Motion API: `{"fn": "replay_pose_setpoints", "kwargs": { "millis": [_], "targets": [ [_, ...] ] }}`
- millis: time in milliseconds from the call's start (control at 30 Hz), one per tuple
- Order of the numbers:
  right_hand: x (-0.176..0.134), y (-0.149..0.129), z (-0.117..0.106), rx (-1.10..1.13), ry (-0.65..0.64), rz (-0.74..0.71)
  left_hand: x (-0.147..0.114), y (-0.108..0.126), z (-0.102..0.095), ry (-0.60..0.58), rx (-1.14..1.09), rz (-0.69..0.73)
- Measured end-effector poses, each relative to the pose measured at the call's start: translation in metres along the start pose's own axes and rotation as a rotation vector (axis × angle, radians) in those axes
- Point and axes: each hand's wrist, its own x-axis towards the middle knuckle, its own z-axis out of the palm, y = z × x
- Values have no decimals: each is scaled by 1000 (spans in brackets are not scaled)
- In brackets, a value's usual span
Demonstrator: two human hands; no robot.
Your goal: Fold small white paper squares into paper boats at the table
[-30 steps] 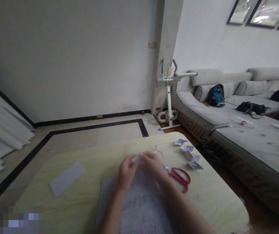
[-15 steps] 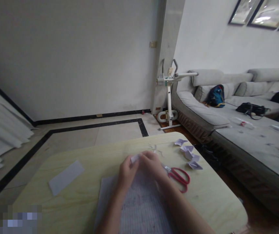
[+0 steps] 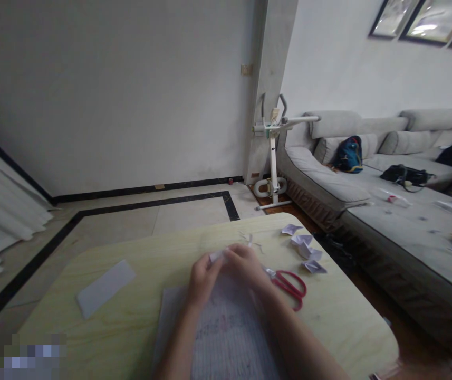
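Observation:
Between my two hands is a small piece of white paper (image 3: 217,256), pinched from both sides over the top of a lined, written sheet (image 3: 229,338). My left hand (image 3: 203,277) grips its left end; my right hand (image 3: 247,266) closes on its right part and hides most of it. Red-handled scissors (image 3: 289,287) lie beside my right wrist, their blades partly covered by it. Several folded paper pieces (image 3: 307,249) sit along the table's right side. Thin paper scraps (image 3: 250,241) rest just beyond my right hand.
A folded white paper strip (image 3: 106,287) lies on the left of the wooden table (image 3: 142,264). Past the table's right edge stands a grey sofa (image 3: 400,227) with a blue backpack (image 3: 349,154) and a black bag (image 3: 405,177). A white exercise machine (image 3: 273,158) stands by the wall.
Both hands keep their pinch on the small paper and have barely moved. The whole view has shifted slightly; the things on the table lie as before.

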Motion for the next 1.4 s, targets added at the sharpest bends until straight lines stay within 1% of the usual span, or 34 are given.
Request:
{"fn": "replay_pose_setpoints", "kwargs": {
  "millis": [233,367,633,833,1100,1400],
  "targets": [
    [0,4,-1,26,16,-10,-2,4,0,-32,-5,3],
    [0,4,-1,36,26,18,-1,3,0,-20,2,14],
    [3,13,-2,34,3,-5,-1,1,0,-21,-51,-11],
    [1,6,-1,16,17,-8,-1,5,1,-46,-99,-30],
    [1,7,-1,79,31,16,-1,4,1,9,18,-2],
    [0,3,-1,-4,27,18,-1,8,0,5,66,-8]
  ]
}}
